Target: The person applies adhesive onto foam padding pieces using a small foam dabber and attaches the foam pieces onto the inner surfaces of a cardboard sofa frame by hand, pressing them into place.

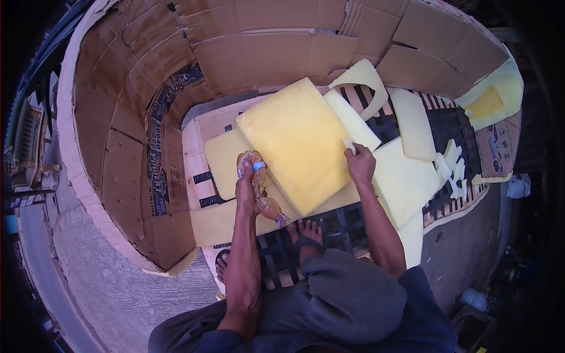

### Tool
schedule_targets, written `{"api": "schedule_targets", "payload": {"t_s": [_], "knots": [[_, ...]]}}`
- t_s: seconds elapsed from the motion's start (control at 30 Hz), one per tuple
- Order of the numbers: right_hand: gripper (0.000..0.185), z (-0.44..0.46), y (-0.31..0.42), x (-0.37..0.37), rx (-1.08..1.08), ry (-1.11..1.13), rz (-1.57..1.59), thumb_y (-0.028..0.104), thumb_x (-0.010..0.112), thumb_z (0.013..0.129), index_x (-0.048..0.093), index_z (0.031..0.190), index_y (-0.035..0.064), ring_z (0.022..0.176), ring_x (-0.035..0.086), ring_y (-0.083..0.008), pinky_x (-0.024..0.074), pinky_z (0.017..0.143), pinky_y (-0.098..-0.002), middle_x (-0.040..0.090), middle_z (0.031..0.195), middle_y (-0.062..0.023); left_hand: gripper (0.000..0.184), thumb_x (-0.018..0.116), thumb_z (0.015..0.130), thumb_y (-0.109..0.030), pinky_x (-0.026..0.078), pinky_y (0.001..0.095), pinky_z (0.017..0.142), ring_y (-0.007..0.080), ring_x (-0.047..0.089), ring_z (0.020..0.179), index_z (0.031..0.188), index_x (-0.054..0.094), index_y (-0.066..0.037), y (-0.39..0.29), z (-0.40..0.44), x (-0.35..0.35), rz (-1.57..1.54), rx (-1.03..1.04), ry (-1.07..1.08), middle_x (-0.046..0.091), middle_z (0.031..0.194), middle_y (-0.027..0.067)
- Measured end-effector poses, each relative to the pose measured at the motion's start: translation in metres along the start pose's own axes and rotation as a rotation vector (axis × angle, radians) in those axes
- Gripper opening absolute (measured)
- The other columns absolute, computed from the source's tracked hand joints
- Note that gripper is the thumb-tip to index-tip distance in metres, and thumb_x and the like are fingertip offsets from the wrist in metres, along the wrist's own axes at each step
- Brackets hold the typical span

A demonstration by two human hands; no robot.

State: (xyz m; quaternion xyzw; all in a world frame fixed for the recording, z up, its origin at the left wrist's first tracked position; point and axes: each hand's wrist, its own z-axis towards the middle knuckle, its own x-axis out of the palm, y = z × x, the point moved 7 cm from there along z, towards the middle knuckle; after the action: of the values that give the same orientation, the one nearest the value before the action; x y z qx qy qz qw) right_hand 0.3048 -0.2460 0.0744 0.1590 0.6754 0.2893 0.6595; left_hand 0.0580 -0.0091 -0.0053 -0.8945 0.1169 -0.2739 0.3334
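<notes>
My left hand (246, 179) is wrapped around a crumpled clear plastic bag (269, 207) with amber-brown contents, perhaps glue; a small blue-and-white patch shows near its top. The bag hangs over the left edge of a thick yellow foam slab (299, 138). My right hand (361, 165) is closed in a pinch on a small pale foam scrap (349, 143), at the slab's right edge. Under the slab lie thinner foam sheets (220, 220), resting on a frame of woven black straps (338, 226).
A curved cardboard-lined backrest (271, 59) wraps the left and far sides. Cut foam pieces (406, 176) and narrow foam strips (456, 167) lie at the right. A ring-shaped foam offcut (372, 79) sits behind the slab. My sandalled foot (309, 235) stands on the straps.
</notes>
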Motion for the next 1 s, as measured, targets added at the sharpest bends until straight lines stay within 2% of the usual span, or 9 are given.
{"api": "schedule_targets", "payload": {"t_s": [0.07, 0.23, 0.37, 0.43, 0.5, 0.53, 0.7, 0.83, 1.0], "knots": [[0.028, -0.053, 0.030, 0.028, -0.355, 0.052, 0.032, 0.017, 0.070, 0.079, 0.073, 0.102, 0.0004, 0.087, 0.064, -0.0351, 0.0525, 0.077, -0.0458, 0.064, 0.087, -0.0152, 0.051, 0.049, 0.102, -0.057, 0.041, 0.0275, 0.052, 0.0099, 0.053, 0.065, 0.130, 0.058, -0.016, 0.001, -0.003, -0.003, 0.043, -0.082, 0.007, 0.067, 0.103, 0.0026], [0.030, -0.140, 0.066, 0.039, -0.664, 0.539, 0.100, 0.020, 0.072, 0.080, 0.074, 0.106, 0.0059, 0.091, 0.065, -0.0314, 0.0542, 0.078, -0.0425, 0.064, 0.086, -0.0120, 0.052, 0.051, 0.101, -0.057, 0.038, 0.0256, 0.045, 0.0106, 0.048, 0.052, 0.131, 0.058, -0.015, -0.005, 0.005, -0.007, 0.014, -0.080, 0.037, 0.068, 0.100, 0.0043], [0.035, -0.012, 0.028, -0.008, -0.288, -0.035, -0.004, 0.019, 0.072, 0.080, 0.074, 0.112, 0.0042, 0.088, 0.067, -0.0299, 0.0541, 0.077, -0.0413, 0.067, 0.092, -0.0142, 0.052, 0.050, 0.102, -0.056, 0.039, 0.0263, 0.047, 0.0098, 0.050, 0.056, 0.127, 0.061, -0.012, -0.004, -0.004, -0.001, 0.035, -0.085, 0.031, 0.069, 0.099, 0.0039], [0.034, 0.034, 0.018, -0.015, -0.190, -0.105, -0.145, 0.018, 0.071, 0.082, 0.073, 0.112, 0.0026, 0.089, 0.067, -0.0314, 0.0536, 0.079, -0.0426, 0.068, 0.094, -0.0150, 0.053, 0.050, 0.101, -0.056, 0.037, 0.0264, 0.046, 0.0104, 0.047, 0.053, 0.131, 0.058, -0.013, 0.004, 0.003, 0.003, 0.045, -0.094, 0.034, 0.068, 0.102, 0.0048], [0.031, 0.021, 0.021, 0.013, -0.245, 0.001, -0.132, 0.017, 0.070, 0.082, 0.073, 0.107, 0.0005, 0.089, 0.066, -0.0335, 0.0530, 0.080, -0.0438, 0.068, 0.095, -0.0157, 0.053, 0.050, 0.101, -0.056, 0.037, 0.0267, 0.046, 0.0104, 0.046, 0.054, 0.132, 0.057, -0.014, 0.013, 0.003, -0.003, 0.064, -0.105, 0.008, 0.068, 0.102, 0.0051], [0.023, -0.014, 0.043, 0.021, -0.473, -0.048, -0.069, 0.013, 0.070, 0.078, 0.071, 0.098, 0.0007, 0.086, 0.065, -0.0367, 0.0535, 0.076, -0.0463, 0.066, 0.089, -0.0170, 0.053, 0.050, 0.101, -0.056, 0.037, 0.0267, 0.046, 0.0104, 0.046, 0.054, 0.132, 0.057, -0.014, 0.014, 0.005, -0.006, 0.060, -0.095, 0.012, 0.068, 0.102, 0.0051], [0.028, -0.152, 0.078, 0.041, -0.788, 0.492, 0.058, 0.022, 0.075, 0.074, 0.074, 0.097, 0.0058, 0.084, 0.066, -0.0332, 0.0553, 0.074, -0.0453, 0.066, 0.085, -0.0115, 0.053, 0.049, 0.101, -0.059, 0.038, 0.0253, 0.046, 0.0110, 0.049, 0.053, 0.125, 0.061, -0.013, -0.007, -0.004, -0.012, -0.038, 0.060, -0.051, 0.068, 0.093, 0.0087], [0.035, -0.143, 0.039, 0.044, 0.138, 0.706, 0.401, 0.031, 0.069, 0.089, 0.074, 0.110, 0.0025, 0.081, 0.069, -0.0197, 0.0545, 0.074, -0.0337, 0.075, 0.095, -0.0128, 0.051, 0.051, 0.098, -0.062, 0.039, 0.0279, 0.045, 0.0126, 0.048, 0.050, 0.103, 0.061, -0.013, -0.040, -0.001, -0.033, -0.316, 0.145, -0.199, 0.058, 0.073, 0.0052], [0.033, -0.152, 0.060, 0.065, 0.490, 0.978, 0.625, 0.026, 0.066, 0.092, 0.073, 0.104, -0.0034, 0.059, 0.052, -0.0088, 0.0393, 0.053, -0.0255, 0.060, 0.070, -0.0023, 0.053, 0.056, 0.099, -0.056, 0.048, 0.0326, 0.054, 0.0175, 0.061, 0.063, 0.107, 0.064, -0.004, -0.073, -0.014, -0.028, -0.294, 0.254, -0.278, 0.064, 0.080, 0.0065]]}}
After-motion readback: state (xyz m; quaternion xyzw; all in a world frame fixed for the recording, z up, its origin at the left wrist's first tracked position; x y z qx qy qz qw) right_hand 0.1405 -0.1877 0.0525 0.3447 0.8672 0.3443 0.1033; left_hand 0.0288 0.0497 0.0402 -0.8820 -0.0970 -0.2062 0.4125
